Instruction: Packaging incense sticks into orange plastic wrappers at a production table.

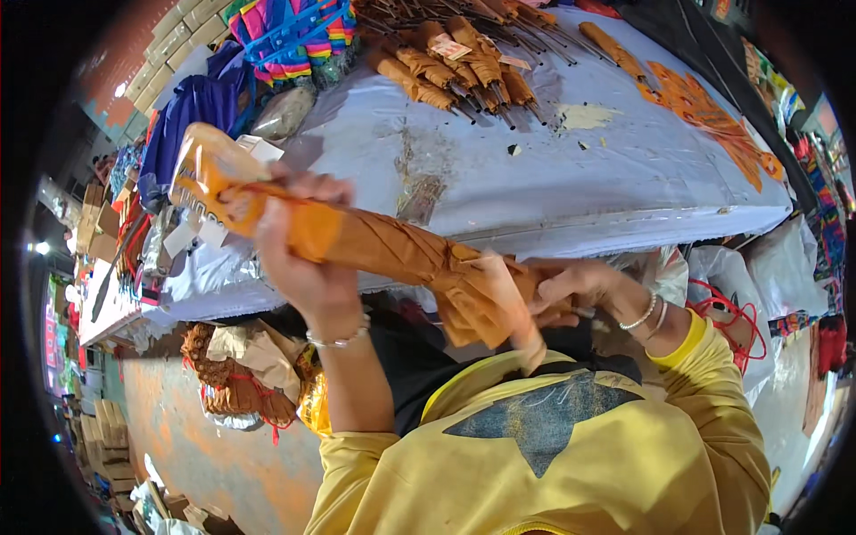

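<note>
A brown folded umbrella (pixel 401 250) slants across in front of me, above the table's near edge. Its left end is inside an orange printed plastic sleeve (pixel 308 227), whose clear far end sticks out past it. My left hand (pixel 303 259) is wrapped around the sleeve and the umbrella within. At the other end, my right hand (pixel 580 285) grips the umbrella where its cloth flares loosely. A pale paper tag (pixel 510 308), blurred by motion, hangs from the cloth near my right hand.
Several brown folded umbrellas (pixel 455 62) lie heaped at the back of the white-covered table (pixel 499 187). Flat orange sleeves (pixel 713 116) spread at the right. Purple cloth (pixel 196 111) and a rainbow-striped bundle (pixel 290 40) sit at the left. Bags (pixel 254 370) stand below the table edge.
</note>
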Available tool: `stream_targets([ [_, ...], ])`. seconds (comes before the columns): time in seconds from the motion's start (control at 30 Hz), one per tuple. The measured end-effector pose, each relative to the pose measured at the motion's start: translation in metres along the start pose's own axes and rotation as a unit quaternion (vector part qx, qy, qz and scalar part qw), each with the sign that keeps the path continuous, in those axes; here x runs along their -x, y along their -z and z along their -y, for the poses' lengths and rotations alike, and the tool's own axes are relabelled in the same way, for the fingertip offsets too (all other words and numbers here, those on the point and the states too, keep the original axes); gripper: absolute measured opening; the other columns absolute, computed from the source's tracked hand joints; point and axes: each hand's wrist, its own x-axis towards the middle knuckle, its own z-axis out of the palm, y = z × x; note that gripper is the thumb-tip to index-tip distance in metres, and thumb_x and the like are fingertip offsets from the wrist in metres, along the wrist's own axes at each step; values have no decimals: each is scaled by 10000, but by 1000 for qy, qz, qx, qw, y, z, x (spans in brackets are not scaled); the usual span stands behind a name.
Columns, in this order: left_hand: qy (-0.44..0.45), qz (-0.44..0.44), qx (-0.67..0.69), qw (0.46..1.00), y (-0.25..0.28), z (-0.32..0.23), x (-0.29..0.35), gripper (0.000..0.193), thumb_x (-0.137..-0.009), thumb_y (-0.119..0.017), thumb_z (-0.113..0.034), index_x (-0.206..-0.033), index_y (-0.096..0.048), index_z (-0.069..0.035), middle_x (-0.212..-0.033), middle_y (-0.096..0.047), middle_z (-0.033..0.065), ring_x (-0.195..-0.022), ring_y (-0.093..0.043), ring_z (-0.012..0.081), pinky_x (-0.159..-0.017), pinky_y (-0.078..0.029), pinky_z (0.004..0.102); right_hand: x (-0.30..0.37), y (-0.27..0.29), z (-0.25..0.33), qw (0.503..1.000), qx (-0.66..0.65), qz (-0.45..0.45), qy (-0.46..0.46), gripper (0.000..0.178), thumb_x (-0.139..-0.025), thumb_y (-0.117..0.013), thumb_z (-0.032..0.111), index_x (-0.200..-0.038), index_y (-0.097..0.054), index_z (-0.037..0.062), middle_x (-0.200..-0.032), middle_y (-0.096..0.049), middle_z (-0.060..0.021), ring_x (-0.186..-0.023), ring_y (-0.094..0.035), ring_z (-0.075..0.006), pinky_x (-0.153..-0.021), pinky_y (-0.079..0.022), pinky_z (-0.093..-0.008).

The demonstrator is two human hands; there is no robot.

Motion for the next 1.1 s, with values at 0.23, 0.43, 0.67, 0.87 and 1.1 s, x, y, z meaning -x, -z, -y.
stream_targets([
  [0.23, -25, -135, -153, 979, 10, 22, 12, 223, -843, -537, -129, -1049, -476, -71, -826, -497, 56, -776, -471, 160, -742, -418, 338, -19, -47, 29, 655, 629, -312, 281, 696, -714, -705, 276, -1294, -382, 68, -1170, -433, -160, -1064, -453, -338, -930, -370, -416],
  [0.43, 15, -152, -60, 986, -4, 32, 20, 198, -831, -534, -123, -1018, -487, -74, -812, -499, 55, -769, -469, 154, -738, -408, 326, -48, -53, 44, 551, 687, -266, 392, 795, -663, -722, 228, -1323, -303, 80, -1213, -388, -173, -1112, -395, -366, -950, -347, -433],
  [0.67, -11, -160, -50, 986, 10, 22, 23, 196, -818, -532, -118, -1003, -481, -79, -815, -498, 51, -763, -467, 158, -732, -411, 331, -55, -58, 37, 849, 325, -276, 313, 721, -618, -728, 168, -1250, -385, 108, -1099, -435, -153, -985, -463, -335, -875, -373, -447],
  [0.87, -28, -171, -70, 982, 18, 29, 23, 179, -819, -537, -119, -987, -489, -80, -809, -505, 46, -752, -478, 163, -720, -419, 333, -58, -39, 33, 844, 376, -234, 303, 642, -719, -693, 202, -1256, -359, 87, -1021, -472, -104, -949, -469, -238, -843, -401, -363],
  [1.1, -15, -212, -66, 975, 27, 26, 21, 172, -823, -553, -118, -978, -489, -80, -792, -520, 43, -737, -504, 169, -710, -432, 338, -60, -51, 31, 446, 732, -291, 425, 274, -819, -560, 140, -1084, -534, 74, -990, -494, -78, -965, -469, -211, -836, -404, -346],
])
